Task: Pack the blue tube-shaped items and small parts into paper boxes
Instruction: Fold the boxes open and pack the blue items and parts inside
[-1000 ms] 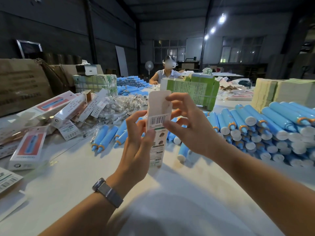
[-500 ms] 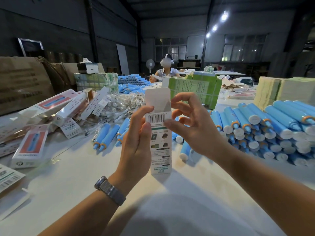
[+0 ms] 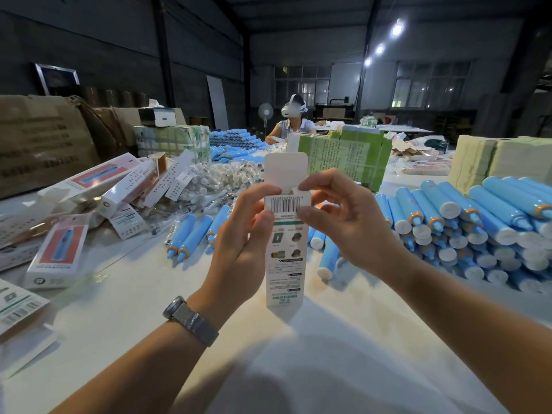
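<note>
I hold a narrow white paper box point(image 3: 286, 258) upright in front of me, barcode side toward me, its top flap standing open. My left hand point(image 3: 243, 243) grips the box's left side. My right hand point(image 3: 340, 222) pinches the small side flap at the box's top right corner. A big stack of blue tubes point(image 3: 484, 228) with white caps lies to the right. A few loose blue tubes point(image 3: 191, 234) lie behind the box to the left. A heap of small parts in clear bags point(image 3: 218, 180) sits further back.
Packed white-and-red boxes point(image 3: 59, 249) pile up on the left beside a brown carton point(image 3: 38, 141). Green bundles of flat boxes point(image 3: 352, 156) stand behind my hands, pale stacks point(image 3: 501, 156) at the far right. Another person point(image 3: 291, 122) sits across the white table point(image 3: 125, 300).
The box has come lower and closer to me and now stands more upright. My right fingers have moved from the tall top flap to the small side flap.
</note>
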The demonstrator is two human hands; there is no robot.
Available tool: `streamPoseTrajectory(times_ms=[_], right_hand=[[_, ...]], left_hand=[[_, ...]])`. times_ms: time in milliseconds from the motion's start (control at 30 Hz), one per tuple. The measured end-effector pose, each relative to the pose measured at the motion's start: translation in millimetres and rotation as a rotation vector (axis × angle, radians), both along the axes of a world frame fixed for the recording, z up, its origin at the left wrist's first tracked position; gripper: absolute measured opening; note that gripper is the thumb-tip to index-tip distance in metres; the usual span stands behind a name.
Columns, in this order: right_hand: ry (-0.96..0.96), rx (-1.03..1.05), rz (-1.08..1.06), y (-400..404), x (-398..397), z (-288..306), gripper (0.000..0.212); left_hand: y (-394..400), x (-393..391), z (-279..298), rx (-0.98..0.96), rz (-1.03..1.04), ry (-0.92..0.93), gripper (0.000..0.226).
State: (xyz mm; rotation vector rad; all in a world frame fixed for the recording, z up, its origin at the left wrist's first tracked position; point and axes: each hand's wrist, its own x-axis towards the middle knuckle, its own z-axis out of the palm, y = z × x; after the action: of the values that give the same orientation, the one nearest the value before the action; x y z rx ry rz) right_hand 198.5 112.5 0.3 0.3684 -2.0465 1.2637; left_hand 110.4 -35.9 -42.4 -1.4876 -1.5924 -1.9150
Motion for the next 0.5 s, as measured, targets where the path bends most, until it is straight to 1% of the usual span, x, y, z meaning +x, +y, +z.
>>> streamPoseTrajectory(times_ms=[100, 267, 433, 500], right_hand=[[-0.005, 0.027, -0.004, 4.0, 0.2, 1.0, 0.02], [0.045, 0.057, -0.015, 5.4, 2.9, 5.5, 0.02], [0.067, -0.033, 0.001, 3.7, 10.1, 5.3, 0.02], [0.072, -0.057, 0.002, 1.8, 11.7, 5.7, 0.019]], left_hand=[[-1.5, -1.3, 3.0, -0.018, -0.003, 0.021, 0.025], [-3.0, -0.4, 6.0, -0.046, 0.016, 0.021, 0.026], [-1.5, 9.4, 10.4, -0.004, -0.024, -0.004, 0.033], [-0.9, 12.6, 11.6, 0.018, -0.034, 0.0, 0.029]])
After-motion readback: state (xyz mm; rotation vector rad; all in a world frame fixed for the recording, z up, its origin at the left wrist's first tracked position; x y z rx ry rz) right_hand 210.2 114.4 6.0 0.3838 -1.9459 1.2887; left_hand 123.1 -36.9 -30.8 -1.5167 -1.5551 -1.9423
